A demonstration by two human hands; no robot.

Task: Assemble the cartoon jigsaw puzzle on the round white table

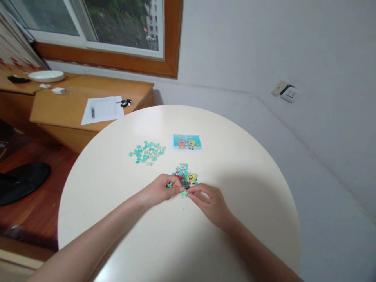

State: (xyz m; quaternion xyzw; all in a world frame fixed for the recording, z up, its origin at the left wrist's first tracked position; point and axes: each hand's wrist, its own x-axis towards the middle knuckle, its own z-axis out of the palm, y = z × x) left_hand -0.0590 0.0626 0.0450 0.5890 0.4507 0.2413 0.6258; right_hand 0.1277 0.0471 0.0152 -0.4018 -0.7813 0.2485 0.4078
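A partly joined cartoon jigsaw (185, 175) lies near the middle of a round cream table (249, 219). My left hand (163, 189) is curled at the jigsaw's near left edge, pinching a small teal puzzle piece (169, 185). Meeting it from the right, my right hand (209, 201) has its fingers pressed together on a piece (184, 193) at the jigsaw's near edge. A heap of loose teal pieces (147, 152) lies farther back to the left. Behind the jigsaw lies a small reference picture (186, 142) of the same cartoon.
A wooden desk (58, 111) stands left of the table under a window, with a sheet of paper (102, 109), keys (126, 103) and a white plate (47, 75) on it. A black round base (22, 182) sits on the wooden floor. White walls close the right side.
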